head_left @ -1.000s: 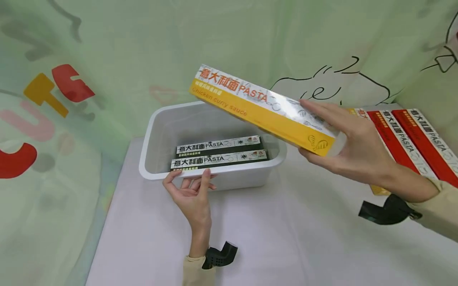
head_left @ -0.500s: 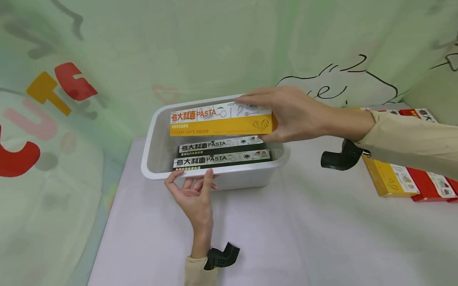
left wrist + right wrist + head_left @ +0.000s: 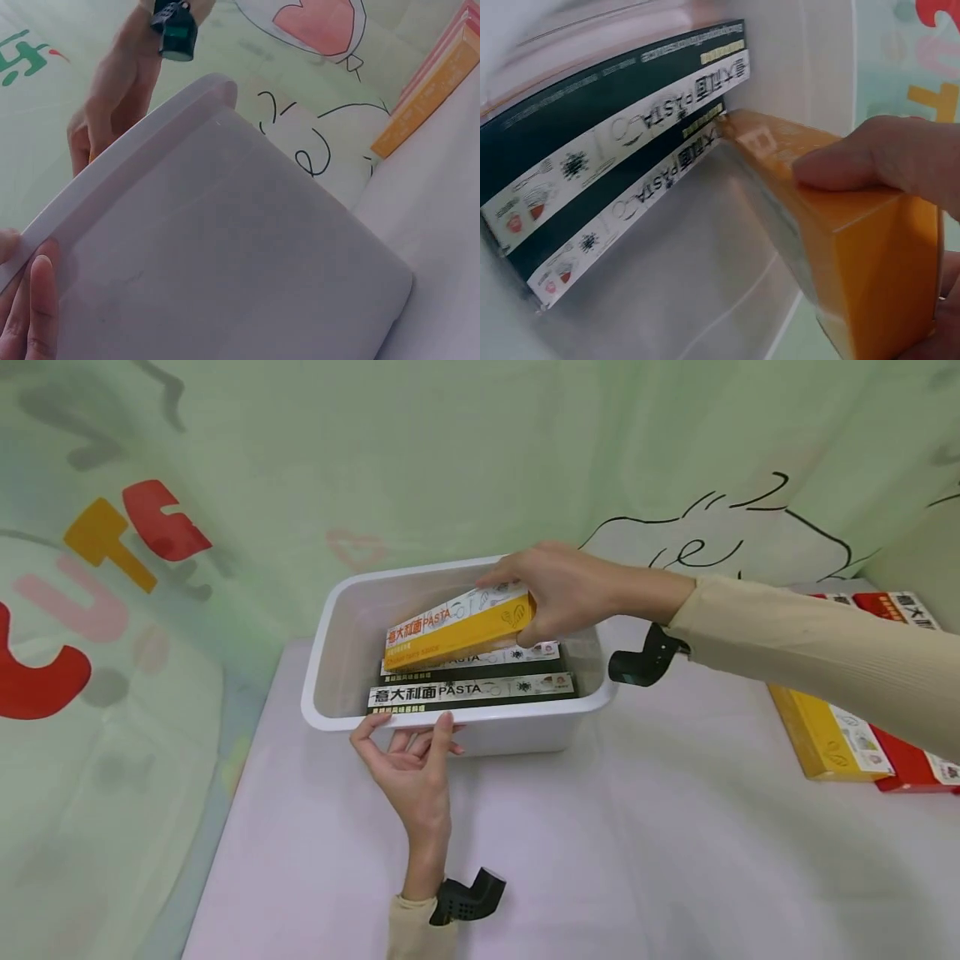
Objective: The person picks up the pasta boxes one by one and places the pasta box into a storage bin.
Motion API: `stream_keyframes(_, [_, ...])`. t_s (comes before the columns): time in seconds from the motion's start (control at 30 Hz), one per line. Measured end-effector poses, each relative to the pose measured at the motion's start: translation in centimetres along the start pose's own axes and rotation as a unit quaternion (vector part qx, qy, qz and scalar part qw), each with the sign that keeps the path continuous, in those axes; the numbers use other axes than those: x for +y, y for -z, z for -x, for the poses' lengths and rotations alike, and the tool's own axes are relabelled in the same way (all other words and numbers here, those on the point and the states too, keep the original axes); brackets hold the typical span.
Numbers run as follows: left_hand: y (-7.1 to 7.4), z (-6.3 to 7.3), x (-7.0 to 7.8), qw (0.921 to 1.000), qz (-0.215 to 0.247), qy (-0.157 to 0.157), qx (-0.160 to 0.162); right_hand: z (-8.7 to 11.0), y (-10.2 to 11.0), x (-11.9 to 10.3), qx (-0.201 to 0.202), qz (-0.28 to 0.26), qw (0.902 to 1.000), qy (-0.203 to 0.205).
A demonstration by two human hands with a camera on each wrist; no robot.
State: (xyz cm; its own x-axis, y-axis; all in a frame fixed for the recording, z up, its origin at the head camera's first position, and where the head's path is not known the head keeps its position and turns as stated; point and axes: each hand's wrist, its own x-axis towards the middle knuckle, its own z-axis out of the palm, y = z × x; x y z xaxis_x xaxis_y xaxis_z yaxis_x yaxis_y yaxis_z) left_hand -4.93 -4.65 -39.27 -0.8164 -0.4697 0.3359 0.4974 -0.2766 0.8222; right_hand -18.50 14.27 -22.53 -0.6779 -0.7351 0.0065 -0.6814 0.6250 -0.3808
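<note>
My right hand (image 3: 558, 589) grips the right end of a yellow and white pasta box (image 3: 457, 625) marked chicken curry sauce. The box slants, its left end lower, inside a white plastic bin (image 3: 322, 656). Two dark green and white pasta boxes (image 3: 480, 691) stand side by side along the bin's near wall. In the right wrist view the yellow box's far end (image 3: 761, 131) reaches right beside the dark boxes (image 3: 622, 135). My left hand (image 3: 412, 768) holds the bin's near rim, thumb and fingers around the lip, as the left wrist view also shows at the bin wall (image 3: 225, 240).
At the right of the table, a yellow pasta box (image 3: 832, 739) and red pasta boxes (image 3: 911, 764) lie in a row, partly covered by my right sleeve (image 3: 810, 643). A green printed cloth (image 3: 465, 460) hangs behind the bin.
My right hand has carried the yellow pasta box leftward from over the bin's right side down into it, tilting its left end lower. My left hand keeps holding the rim.
</note>
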Motion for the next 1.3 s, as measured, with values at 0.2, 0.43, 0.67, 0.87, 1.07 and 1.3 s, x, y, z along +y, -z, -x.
stream_keyframes(0.2, [0.0, 0.0, 0.2, 1.0, 0.002, -0.004, 0.002, -1.8, 0.1, 0.3, -0.036, -0.047, 0.9973, -0.042])
stream_keyframes(0.43, [0.3, -0.1, 0.1, 0.9999, -0.007, -0.009, 0.0, -3.1, 0.0, 0.8, -0.055, -0.081, 0.9922, -0.077])
stream_keyframes(0.67, [0.4, -0.4, 0.0, 0.9999, 0.002, -0.012, 0.003, -4.4, 0.1, 2.0, -0.09, -0.124, 0.9823, -0.107])
stream_keyframes(0.87, [0.7, -0.5, -0.2, 1.0, 0.003, -0.008, 0.004, -5.1, -0.3, 3.1, -0.104, -0.151, 0.9766, -0.112])
stream_keyframes(1.07, [0.8, -0.7, -0.3, 0.9999, 0.005, -0.014, 0.004, -5.4, -0.7, 3.9, -0.108, -0.166, 0.974, -0.109])
stream_keyframes(1.3, [0.8, -0.8, -0.4, 0.9999, 0.008, -0.011, 0.004, -5.4, -0.9, 5.0, -0.118, -0.163, 0.9721, -0.12])
